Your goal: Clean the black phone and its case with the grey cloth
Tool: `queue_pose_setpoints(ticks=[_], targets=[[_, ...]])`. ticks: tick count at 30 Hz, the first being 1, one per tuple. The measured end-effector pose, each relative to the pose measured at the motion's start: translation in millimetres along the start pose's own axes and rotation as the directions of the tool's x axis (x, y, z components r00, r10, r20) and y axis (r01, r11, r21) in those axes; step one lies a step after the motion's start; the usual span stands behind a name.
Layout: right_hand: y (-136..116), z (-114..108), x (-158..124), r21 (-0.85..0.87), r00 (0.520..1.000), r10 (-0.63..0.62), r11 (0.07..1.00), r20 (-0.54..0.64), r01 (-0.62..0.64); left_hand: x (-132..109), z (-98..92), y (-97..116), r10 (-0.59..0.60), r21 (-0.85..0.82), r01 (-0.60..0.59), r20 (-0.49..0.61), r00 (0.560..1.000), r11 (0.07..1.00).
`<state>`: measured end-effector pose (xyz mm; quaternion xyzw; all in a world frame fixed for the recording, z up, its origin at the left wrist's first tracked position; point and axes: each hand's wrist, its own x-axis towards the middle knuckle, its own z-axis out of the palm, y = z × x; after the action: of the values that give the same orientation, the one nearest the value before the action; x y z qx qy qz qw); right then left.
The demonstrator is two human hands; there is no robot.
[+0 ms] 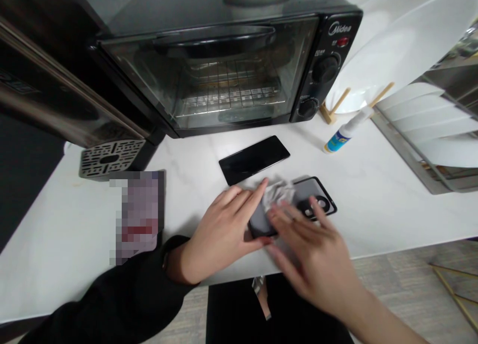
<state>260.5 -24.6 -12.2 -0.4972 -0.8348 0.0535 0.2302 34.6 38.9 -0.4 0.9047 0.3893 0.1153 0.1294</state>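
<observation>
A phone case (308,188) with a black rim and a round camera cut-out lies on the white counter, its inside a greyish see-through panel. My left hand (224,229) grips its left end, thumb at the near edge and fingers at the far edge. On the panel sits a crumpled white tissue (278,193). The fingers of my right hand (317,254) press on this tissue and are slightly blurred; part of the case is hidden beneath them. Just beyond lies a black smartphone (254,160), screen up, touched by neither hand.
A black toaster oven (231,85) stands behind the phone. At the right are a small spray bottle (340,137), a wooden plate stand (330,112) and a rack of white dishes (421,155). A pixelated flat item (142,209) and a drip tray (112,157) are at left.
</observation>
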Motion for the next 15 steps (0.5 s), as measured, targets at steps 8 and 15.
queue_pose_setpoints(ticks=[8, 15], targets=[[33.1, -11.4, -1.6, -0.145, 0.986, 0.106, 0.982, -0.127, -0.124, 1.0, -1.8, 0.6, 0.019, 0.012, -0.019, 0.015, 1.000, 1.000], [-12.4, 3.2, -4.2, 0.206, 0.992, -0.111, 0.974, 0.056, 0.098, -0.4, -0.9, -1.4, 0.027, -0.005, -0.027, 0.024, 0.999, 1.000]])
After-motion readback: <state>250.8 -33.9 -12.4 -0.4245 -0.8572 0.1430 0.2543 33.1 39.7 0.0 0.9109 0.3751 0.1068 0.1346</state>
